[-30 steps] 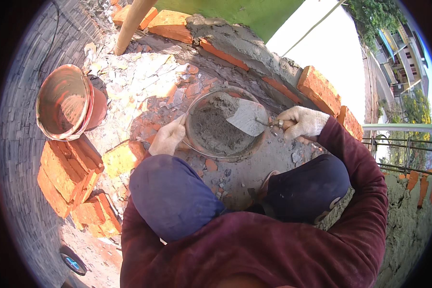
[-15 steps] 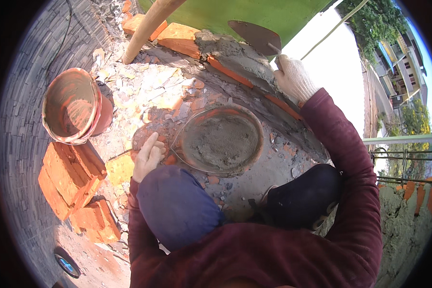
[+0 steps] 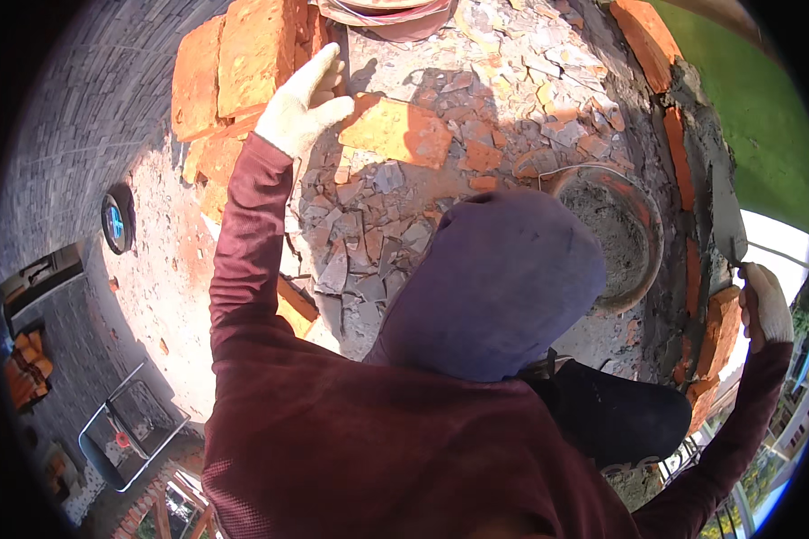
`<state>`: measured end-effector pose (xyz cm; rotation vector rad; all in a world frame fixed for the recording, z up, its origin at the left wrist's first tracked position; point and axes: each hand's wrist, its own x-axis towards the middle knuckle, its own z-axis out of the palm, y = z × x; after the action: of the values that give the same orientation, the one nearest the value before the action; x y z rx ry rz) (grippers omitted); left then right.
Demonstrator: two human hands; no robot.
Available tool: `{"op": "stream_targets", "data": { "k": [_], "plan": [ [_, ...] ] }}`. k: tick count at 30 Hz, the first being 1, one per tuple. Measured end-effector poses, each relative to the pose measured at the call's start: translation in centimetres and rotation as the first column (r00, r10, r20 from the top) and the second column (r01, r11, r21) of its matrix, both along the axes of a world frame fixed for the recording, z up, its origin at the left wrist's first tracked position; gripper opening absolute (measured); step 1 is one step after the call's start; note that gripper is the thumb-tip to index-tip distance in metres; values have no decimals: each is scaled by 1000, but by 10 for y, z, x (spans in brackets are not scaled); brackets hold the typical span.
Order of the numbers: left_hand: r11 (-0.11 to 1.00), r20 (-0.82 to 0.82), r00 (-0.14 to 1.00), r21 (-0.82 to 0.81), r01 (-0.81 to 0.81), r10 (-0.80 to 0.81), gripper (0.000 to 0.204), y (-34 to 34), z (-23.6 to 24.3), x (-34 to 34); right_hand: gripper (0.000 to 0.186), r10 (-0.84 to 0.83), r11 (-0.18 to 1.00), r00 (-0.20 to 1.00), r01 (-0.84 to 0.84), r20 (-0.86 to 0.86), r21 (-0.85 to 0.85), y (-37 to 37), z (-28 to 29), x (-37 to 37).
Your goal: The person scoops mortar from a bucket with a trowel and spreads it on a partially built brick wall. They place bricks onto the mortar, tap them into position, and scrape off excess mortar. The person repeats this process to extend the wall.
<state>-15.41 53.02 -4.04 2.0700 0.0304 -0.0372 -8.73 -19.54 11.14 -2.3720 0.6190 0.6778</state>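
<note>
My left hand point(image 3: 304, 106), in a white knit glove, is open with its fingers stretched beside a stack of orange bricks point(image 3: 253, 49); whether it touches them I cannot tell. A single orange brick point(image 3: 391, 130) lies on the rubble just right of that hand. At the far right, my gloved right hand point(image 3: 768, 305) is closed round the handle of a trowel. The trowel's grey blade point(image 3: 729, 216) lies along the wet mortar point(image 3: 706, 135) on top of the low brick wall point(image 3: 676, 162). Beyond my knee stands a bucket point(image 3: 653, 235) of grey mortar, partly hidden by the knee.
Another bucket point(image 3: 395, 22) is cut off at the top edge. Broken tile and brick pieces point(image 3: 377, 234) cover the ground. A green panel point(image 3: 764, 108) rises behind the wall. A metal-framed object point(image 3: 130, 427) and a dark round object point(image 3: 117, 218) lie at left.
The view has swung left. My left hand has moved from beside my knee out to the brick stack. My right hand still grips the trowel over the wall.
</note>
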Motion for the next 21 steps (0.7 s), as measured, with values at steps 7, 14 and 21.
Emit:
{"op": "stream_targets", "data": {
  "k": [7, 14, 21],
  "plan": [
    [452, -73, 927, 857, 247, -369, 115, -54, -19, -27, 50, 2, 996, 882, -46, 472, 80, 67, 37, -99],
    [156, -412, 825, 852, 499, -387, 133, -83, -87, 30, 48, 76, 997, 707, -69, 703, -37, 75, 26, -162],
    [895, -512, 769, 4, 446, -382, 89, -66, -112, 67, 57, -600, 714, 595, 98, 535, 693, 86, 16, -204]
  ]
}}
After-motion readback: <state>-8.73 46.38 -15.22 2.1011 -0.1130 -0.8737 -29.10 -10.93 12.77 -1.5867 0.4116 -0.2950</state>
